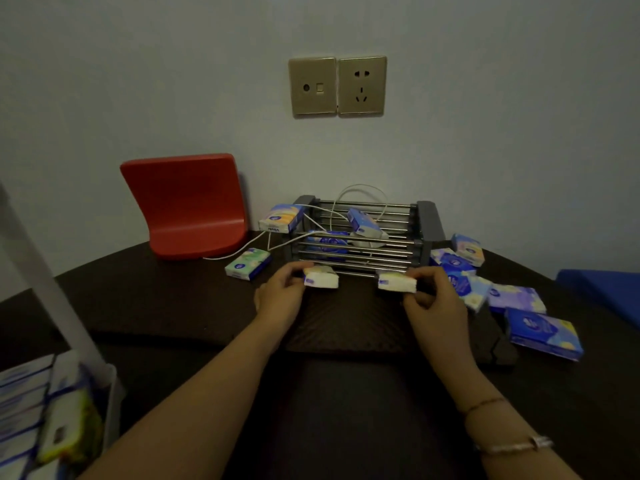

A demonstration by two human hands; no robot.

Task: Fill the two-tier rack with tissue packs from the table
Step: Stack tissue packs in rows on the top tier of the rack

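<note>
I see both hands up at the front edge of the rack (pixel 363 237), one tissue pack each. Left hand (pixel 280 299) is closed in a pinch, thumb and fingers on the end of a white pack (pixel 321 279), long side facing the rack's front bars. Right hand (pixel 434 299) mirrors it, pinching the end of a second pack (pixel 396 282). My read: end grips keep the fingers clear of the bars, so each pack can slide in flat between the tiers. Both packs sit just in front of the rack's lowest bars, not yet inside. Inside the rack I can make out a blue pack (pixel 329 242) on the lower level and another pack (pixel 363 221) tilted higher up, so filling is started, far from done. A white cable (pixel 360 199) loops through the rack's back and top bars and could snag anything going in. One pack (pixel 280 218) rests against the rack's left end, another (pixel 247 263) lies on the table (pixel 173 306) left of the rack. The main supply is a loose pile of packs (pixel 502 292) to the right of the rack, some overlapping, all within right-hand reach. A red plastic stand (pixel 187 206) leans at the wall left of the rack, not involved. Wall sockets (pixel 337 86) are above the rack. I can't tell how many slots remain behind the bars.
</note>
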